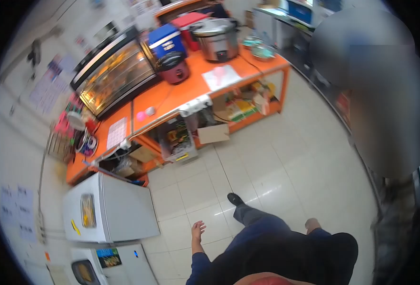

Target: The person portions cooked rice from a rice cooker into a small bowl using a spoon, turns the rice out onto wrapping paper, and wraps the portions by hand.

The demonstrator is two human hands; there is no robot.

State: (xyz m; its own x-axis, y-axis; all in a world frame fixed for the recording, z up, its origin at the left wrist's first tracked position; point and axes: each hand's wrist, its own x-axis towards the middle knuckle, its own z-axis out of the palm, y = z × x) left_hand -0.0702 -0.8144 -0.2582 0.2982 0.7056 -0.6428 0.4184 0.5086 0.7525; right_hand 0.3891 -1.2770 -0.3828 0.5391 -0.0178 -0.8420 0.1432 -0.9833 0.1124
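Two empty hands (198,231), one chest freezer (119,209)

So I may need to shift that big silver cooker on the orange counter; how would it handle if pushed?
The silver cooker looks wide and squat, so it probably slides rather than tips. Its metal body suggests some weight. The lid may shift if jolted.

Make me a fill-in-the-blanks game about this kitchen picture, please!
1. The long counter is coloured ____.
2. The person's left hand is open and holds ____.
3. The silver cooker stands on the ____.
4. The blue box sits above a dark ____ cooker.

Missing words: orange; nothing; counter; red
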